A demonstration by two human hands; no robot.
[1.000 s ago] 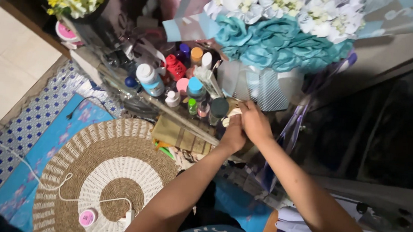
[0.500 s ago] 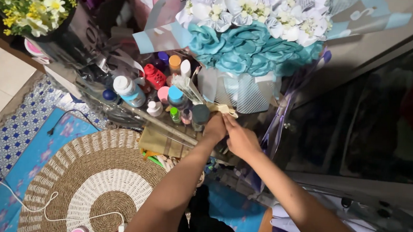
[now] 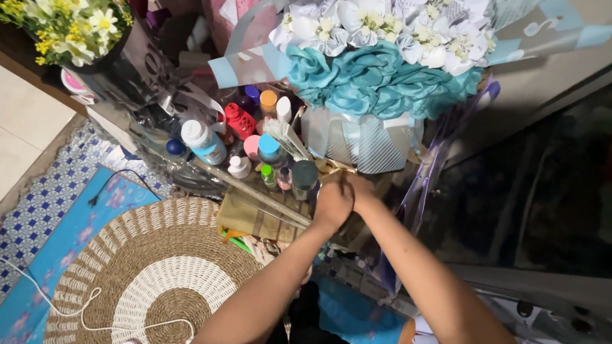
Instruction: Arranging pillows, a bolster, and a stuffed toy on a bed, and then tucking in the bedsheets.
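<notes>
Head view: both hands meeting at the base of a wrapped bouquet (image 3: 378,69), just under its striped white-and-blue wrap. Left hand (image 3: 334,201) lying clenched in a loose fist with knuckles facing the camera, pressing against the right hand (image 3: 359,190); right hand mostly hidden behind the left, fingers curling around something at the bouquet's stem end, cannot tell exactly what is being gripped. A scrap of pale ribbon or paper showing just above the hands, touching them.

Bouquet standing roughly upright, long axis running from the hands up toward the top of the frame, teal fabric roses lower, white blossoms above, heads pointing up and slightly toward the camera. Translucent purple wrap (image 3: 428,173) trailing down its right side, beside the right forearm.

Crowding the left side: a clear tray (image 3: 176,174) packed with small bottles (image 3: 264,147), a dark-capped jar (image 3: 305,175) almost touching the left hand. Flat olive-striped packet (image 3: 256,215) lying under the left wrist. Yellow-and-white flower bunch (image 3: 73,12) well apart at upper left. Round woven mat (image 3: 148,269) on the floor below, white cable (image 3: 39,293) crossing it.
</notes>
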